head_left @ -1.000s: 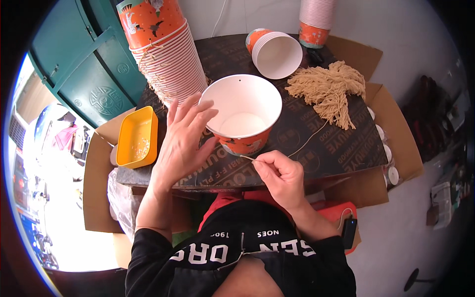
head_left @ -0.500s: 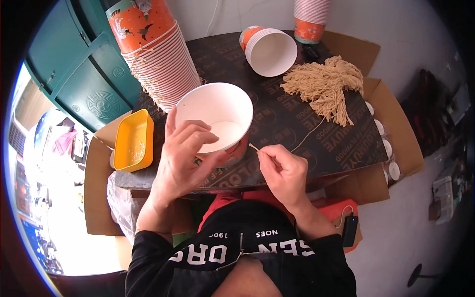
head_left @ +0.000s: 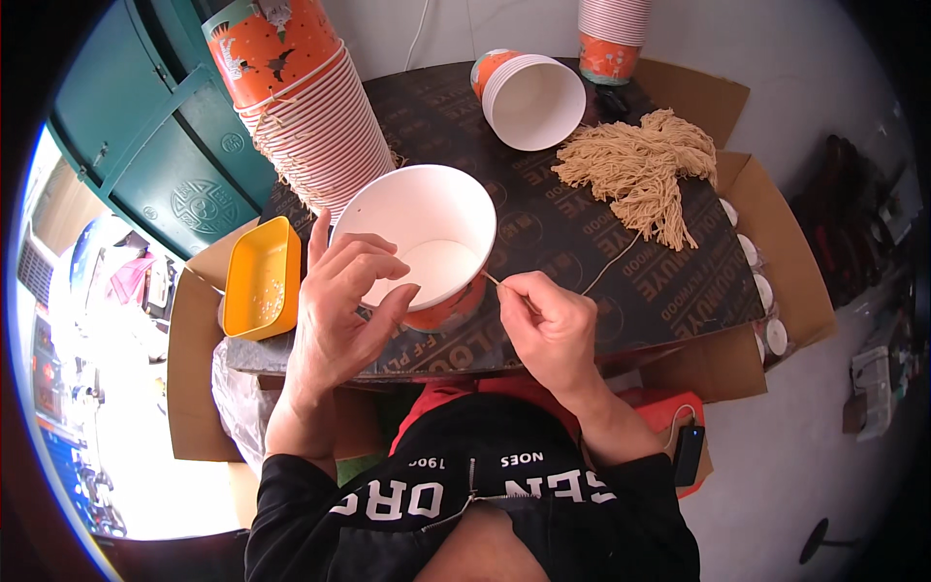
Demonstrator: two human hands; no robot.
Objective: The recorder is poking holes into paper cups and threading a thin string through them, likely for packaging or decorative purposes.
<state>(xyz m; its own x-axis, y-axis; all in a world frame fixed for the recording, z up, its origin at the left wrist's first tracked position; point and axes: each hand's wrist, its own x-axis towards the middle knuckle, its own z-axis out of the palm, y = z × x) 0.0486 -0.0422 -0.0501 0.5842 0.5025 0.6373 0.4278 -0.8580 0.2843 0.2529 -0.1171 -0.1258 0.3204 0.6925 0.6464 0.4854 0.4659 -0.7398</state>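
A white-lined paper bucket (head_left: 441, 209) with an orange printed outside stands upright on the dark table, its mouth tilted toward me. At its left side is my left hand (head_left: 337, 315), thumb and fingers apart, the fingertips over the near-left rim with nothing visible between them. My right hand (head_left: 551, 330) pinches the end of a thin beige string (head_left: 613, 260) between thumb and fingers. The short tip of that string points at the bucket's right side, just under the rim. From my fist the string trails back to a bundle of beige strings (head_left: 640, 165).
A tall stack of paper buckets (head_left: 325, 126) rises at the back left. Several nested buckets (head_left: 533, 102) lie on their side at the back, near another stack (head_left: 613, 44). A yellow tray (head_left: 262, 281) holds small white bits. Cardboard boxes (head_left: 776, 233) flank the table (head_left: 524, 218).
My right hand has moved slightly left, bringing the string's tip to the bucket. My left hand has drawn a little left, its thumb and fingers spread apart.
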